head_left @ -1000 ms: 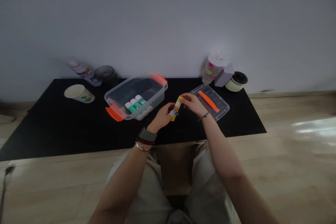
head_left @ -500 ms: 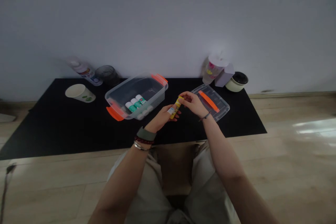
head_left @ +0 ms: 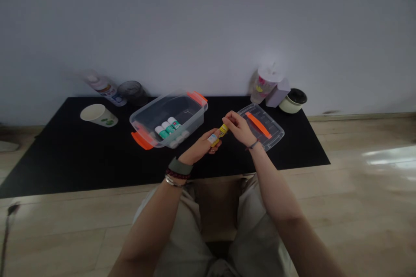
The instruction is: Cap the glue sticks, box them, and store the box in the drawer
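Note:
In the head view, my left hand (head_left: 205,143) is wrapped around the lower part of a yellow glue stick (head_left: 222,130) with a pale label patch. The stick is tilted, its upper end pointing to the right and away from me. My right hand (head_left: 238,126) is closed at that upper end, with thumb and fingertips pinched together; they hide the tip. To the left stands a clear plastic box (head_left: 191,126) with orange latches. Inside it, several white and green glue sticks (head_left: 168,128) lie side by side.
The box's clear lid with an orange handle (head_left: 259,125) lies behind my right wrist. A paper cup (head_left: 97,115), a spray can (head_left: 105,90) and a dark glass (head_left: 132,93) stand left. A patterned tumbler (head_left: 264,84), a pale box (head_left: 278,93) and a black-lidded pot (head_left: 293,101) stand back right.
The yellow glue stick has tipped further over to the right in my left hand. My right hand has shifted slightly at its upper end. The box and lid have stayed put.

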{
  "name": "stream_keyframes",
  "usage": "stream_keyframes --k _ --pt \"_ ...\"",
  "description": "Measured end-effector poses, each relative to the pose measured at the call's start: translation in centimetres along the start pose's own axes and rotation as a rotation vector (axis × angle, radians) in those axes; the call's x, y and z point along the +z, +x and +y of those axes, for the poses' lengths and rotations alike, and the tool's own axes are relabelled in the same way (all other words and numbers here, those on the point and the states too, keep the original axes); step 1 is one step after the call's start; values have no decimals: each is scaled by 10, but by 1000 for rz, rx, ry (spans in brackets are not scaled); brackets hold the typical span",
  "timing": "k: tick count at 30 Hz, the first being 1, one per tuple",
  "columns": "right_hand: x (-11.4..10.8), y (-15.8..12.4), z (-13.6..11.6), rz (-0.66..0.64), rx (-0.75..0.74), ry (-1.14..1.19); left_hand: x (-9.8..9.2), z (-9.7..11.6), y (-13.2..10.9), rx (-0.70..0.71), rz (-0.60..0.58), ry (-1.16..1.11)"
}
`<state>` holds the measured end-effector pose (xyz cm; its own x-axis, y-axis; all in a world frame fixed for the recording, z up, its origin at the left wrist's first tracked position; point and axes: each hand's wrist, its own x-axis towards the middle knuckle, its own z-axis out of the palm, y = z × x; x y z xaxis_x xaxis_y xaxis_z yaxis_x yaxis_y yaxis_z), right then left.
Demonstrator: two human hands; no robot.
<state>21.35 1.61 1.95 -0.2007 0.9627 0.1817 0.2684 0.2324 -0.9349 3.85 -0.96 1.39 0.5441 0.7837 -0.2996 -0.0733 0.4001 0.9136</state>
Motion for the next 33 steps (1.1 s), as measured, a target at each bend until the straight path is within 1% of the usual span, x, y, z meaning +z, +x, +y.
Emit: stream_keyframes --k 4,10,12,14,16,18,19,20,21,23,25,26,27,28,29,31,33 --pt "4 -1 -5 -9 26 -109 3 -2 1 58 5 54" --pt "9 1 -8 21 32 -335 4 -9 3 150 62 210" --pt "11 2 -9 14 54 -404 4 -12 4 212 129 345" --pt "12 3 -10 0 88 -458 4 -16 5 270 223 513" --pt "14 5 -11 -11 110 -476 4 -18 5 296 314 652" --pt "16 5 -11 6 113 -458 5 -17 4 288 362 708" --pt "17 5 -10 26 107 -434 5 -15 3 276 361 687" --pt "18 4 -11 47 96 -400 5 -13 3 257 336 626" --pt "18 3 -11 67 83 -356 5 -10 2 227 284 526" --pt "16 0 -14 81 55 -240 6 -4 0 140 109 261" --pt "12 -4 -18 63 33 -135 8 1 -3 50 -86 24" --pt "9 -6 -21 52 22 -101 10 3 -4 23 -159 -51" --pt "6 -8 -24 43 9 -89 12 4 -5 14 -205 -92" --pt "3 -10 -26 36 -4 -98 14 5 -5 21 -219 -105" --pt "0 -11 -28 29 -15 -128 16 4 -5 41 -208 -92" --pt "-3 -11 -31 19 -22 -225 18 2 -4 106 -144 -6" --pt "-3 -9 -32 23 -16 -339 19 -1 -3 179 -60 147"
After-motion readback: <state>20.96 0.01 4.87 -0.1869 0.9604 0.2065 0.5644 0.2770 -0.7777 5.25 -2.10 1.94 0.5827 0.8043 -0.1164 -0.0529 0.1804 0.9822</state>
